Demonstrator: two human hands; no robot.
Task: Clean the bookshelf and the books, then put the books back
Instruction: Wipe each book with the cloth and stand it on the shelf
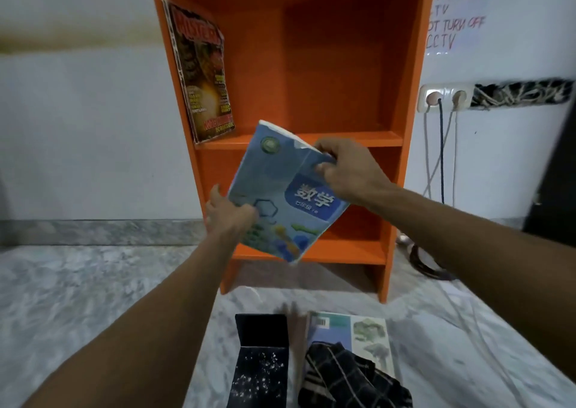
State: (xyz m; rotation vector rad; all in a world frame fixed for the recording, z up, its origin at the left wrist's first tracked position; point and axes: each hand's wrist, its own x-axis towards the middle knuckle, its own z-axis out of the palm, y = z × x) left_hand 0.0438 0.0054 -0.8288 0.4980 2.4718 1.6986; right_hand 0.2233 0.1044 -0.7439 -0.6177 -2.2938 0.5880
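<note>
I hold a blue textbook (282, 186) tilted in the air in front of the orange bookshelf (339, 65). My left hand (226, 213) grips its lower left edge. At its upper right corner my right hand (349, 166) pinches the cover. A dark magazine (201, 71) stands leaning against the shelf's left wall on the middle board. On the floor near me lie a black book (260, 357) and a pale book (366, 329). A dark checked cloth (346, 376) is heaped on the pale book.
The shelf stands on a marbled grey floor (93, 298) against a white wall. To its right a double wall socket (444, 97) has cables hanging down to a coil (427, 264) on the floor. A dark object (554, 174) stands at the far right edge.
</note>
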